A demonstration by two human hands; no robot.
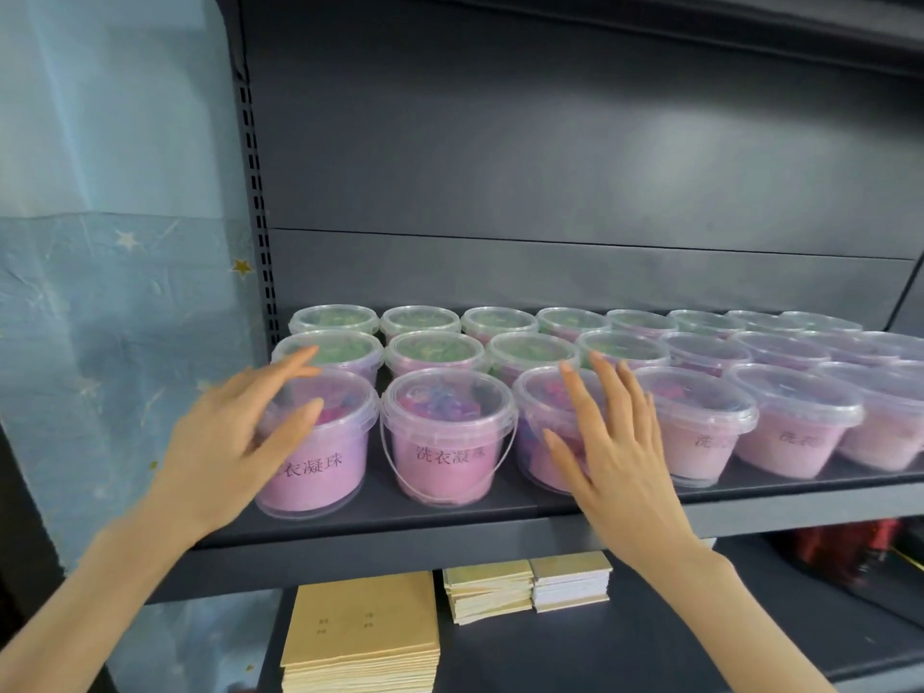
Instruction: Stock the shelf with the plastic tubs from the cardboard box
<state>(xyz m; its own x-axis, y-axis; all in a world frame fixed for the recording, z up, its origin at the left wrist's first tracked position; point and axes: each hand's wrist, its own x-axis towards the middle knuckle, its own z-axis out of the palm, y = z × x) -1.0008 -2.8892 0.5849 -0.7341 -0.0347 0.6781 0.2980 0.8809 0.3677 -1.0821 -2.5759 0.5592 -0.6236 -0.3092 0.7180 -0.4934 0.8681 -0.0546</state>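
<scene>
1. The dark grey shelf [500, 510] carries the plastic tubs [795, 422] in three rows that run from its left end off to the right. They are clear, lidded, and have pink labels with Chinese lettering.
2. The back two rows show green contents at the left end; the front row shows pink and purple pieces.
3. The left hand [235, 442] is up against the front-left tub [330, 472]. Its fingers [295, 360] are straight and spread, and they clasp nothing (I cannot tell whether the thumb actually touches the tub's side).
4. The right hand [615, 457] is raised in front of the third tub [537, 422] of the front row, covering much of it. Its fingers [575, 392] are splayed wide and hold nothing.
5. Between the hands the second tub [447, 442] stands upright with its thin handle hanging down the front.
6. On the lower shelf [625, 652] lie a stack of tan booklets [365, 637] and two smaller stacks [530, 587] just beside it.
7. A blue star-patterned sheet [115, 292] hangs left of the unit.
</scene>
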